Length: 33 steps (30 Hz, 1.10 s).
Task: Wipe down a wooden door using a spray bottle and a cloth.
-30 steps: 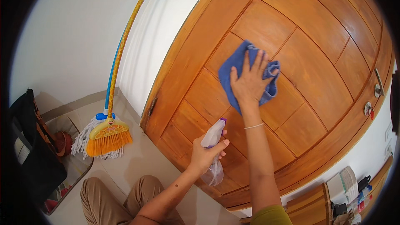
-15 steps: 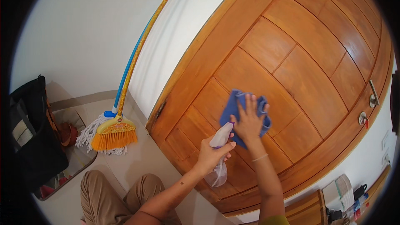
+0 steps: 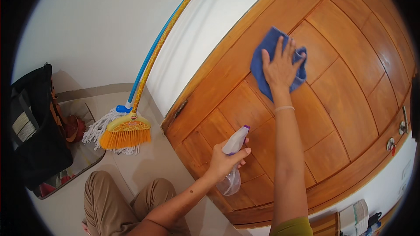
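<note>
My left hand (image 3: 224, 161) is wrapped round the neck of a clear spray bottle (image 3: 230, 184) with a white and purple trigger head. The bottle is upright in front of the lower part of a brown wooden door (image 3: 245, 105). My right hand (image 3: 282, 69) lies flat with fingers spread on a blue cloth (image 3: 261, 63), pressing it against the door's upper panels near the hinge-side frame. Part of the cloth is hidden under the palm.
A yellow broom (image 3: 127, 131) with orange bristles and a white string mop (image 3: 97, 130) lean against the wall at left. A black bag (image 3: 37, 135) stands on a mat. The door handle (image 3: 403, 124) and a lock with a key (image 3: 392, 145) are at far right.
My right hand has slid the cloth up the door, with the arm now stretched further. The left hand and spray bottle stay in nearly the same place.
</note>
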{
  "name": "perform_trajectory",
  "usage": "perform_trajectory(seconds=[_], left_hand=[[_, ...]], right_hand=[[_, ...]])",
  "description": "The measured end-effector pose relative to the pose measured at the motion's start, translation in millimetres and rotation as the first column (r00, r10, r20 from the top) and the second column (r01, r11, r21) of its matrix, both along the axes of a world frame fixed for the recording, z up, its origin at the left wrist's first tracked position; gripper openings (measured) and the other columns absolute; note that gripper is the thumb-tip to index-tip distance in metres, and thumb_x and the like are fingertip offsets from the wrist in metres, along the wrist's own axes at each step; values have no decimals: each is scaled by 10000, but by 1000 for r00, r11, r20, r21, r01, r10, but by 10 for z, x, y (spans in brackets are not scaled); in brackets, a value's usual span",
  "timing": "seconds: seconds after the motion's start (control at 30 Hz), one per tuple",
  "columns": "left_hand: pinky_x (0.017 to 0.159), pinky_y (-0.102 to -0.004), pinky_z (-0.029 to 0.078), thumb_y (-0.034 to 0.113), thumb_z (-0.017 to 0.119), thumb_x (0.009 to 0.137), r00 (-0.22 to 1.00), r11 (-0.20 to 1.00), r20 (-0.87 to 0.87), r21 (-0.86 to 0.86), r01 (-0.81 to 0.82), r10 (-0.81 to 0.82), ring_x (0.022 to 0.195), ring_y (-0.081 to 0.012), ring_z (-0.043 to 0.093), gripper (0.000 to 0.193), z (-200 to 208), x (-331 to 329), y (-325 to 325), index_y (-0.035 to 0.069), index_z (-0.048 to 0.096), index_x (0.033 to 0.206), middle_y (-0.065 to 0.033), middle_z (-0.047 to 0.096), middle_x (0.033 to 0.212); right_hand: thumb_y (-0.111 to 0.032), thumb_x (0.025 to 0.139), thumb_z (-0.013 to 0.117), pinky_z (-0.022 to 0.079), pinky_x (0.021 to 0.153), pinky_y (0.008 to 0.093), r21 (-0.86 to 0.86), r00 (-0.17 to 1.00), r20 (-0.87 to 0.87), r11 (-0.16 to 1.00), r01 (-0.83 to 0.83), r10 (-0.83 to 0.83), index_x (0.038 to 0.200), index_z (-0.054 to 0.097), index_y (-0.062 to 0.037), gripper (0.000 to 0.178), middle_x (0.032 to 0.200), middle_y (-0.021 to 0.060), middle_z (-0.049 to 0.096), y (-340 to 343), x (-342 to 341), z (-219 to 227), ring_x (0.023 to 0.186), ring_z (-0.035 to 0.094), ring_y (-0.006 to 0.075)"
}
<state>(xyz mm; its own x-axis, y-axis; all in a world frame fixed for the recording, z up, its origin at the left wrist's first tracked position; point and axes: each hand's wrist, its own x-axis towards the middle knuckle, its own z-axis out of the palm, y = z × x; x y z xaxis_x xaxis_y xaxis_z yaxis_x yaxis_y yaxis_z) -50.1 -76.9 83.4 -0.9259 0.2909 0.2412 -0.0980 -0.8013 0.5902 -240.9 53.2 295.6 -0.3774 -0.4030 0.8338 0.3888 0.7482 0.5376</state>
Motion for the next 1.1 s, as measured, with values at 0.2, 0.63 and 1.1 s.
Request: perform_trajectory(seconds=[0.2, 0.63, 1.1], left_hand=[[517, -229, 468, 158, 773, 860, 997, 999, 66, 1, -44, 43, 601, -81, 597, 363, -252, -319, -98, 10, 659, 1171, -11, 669, 863], [514, -238, 465, 145, 773, 861, 947, 972, 263, 96, -216, 184, 585, -97, 589, 397, -644, -819, -299, -5, 634, 1201, -31, 657, 858], [517, -282, 490, 85, 734, 864, 952, 975, 226, 35, -218, 205, 616, -132, 622, 413, -748, -876, -332, -33, 607, 1239, -87, 684, 1078]], right_hand=[[-554, 984, 407, 4, 1186, 634, -54, 997, 65, 998, -33, 36, 1515, 392, -59, 726, 1628, 148, 249, -389, -523, -534, 1529, 146, 294], [-508, 947, 489, 23, 1147, 705, 18, 965, 257, 999, -50, 44, 1417, 527, -57, 652, 1636, 149, 210, -421, -607, -1659, 1537, 80, 308], [-475, 976, 451, 19, 1160, 686, 40, 810, 585, 999, 27, -46, 1486, 447, -60, 658, 1663, 154, 77, -437, -582, -2798, 1544, 48, 290]])
